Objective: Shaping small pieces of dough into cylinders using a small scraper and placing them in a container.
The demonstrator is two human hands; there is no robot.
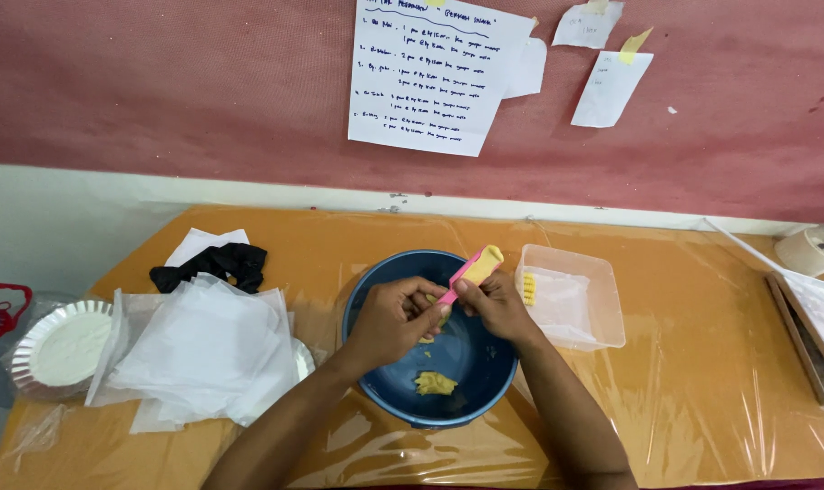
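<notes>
At frame centre, a pink comb-like tool (466,270) is pinched in the right hand (498,304), its long axis slanted toward the upper right. Yellow dough (490,258) is pressed on its tip by the left hand (396,318), over a blue bowl (485,381).

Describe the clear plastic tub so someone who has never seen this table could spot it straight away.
Start at the orange table under its plastic sheet, then find the round blue bowl below the two hands. The clear plastic tub sits just right of that bowl. It is the only rectangular see-through container, with a small ridged yellow dough piece at its left end.
</notes>
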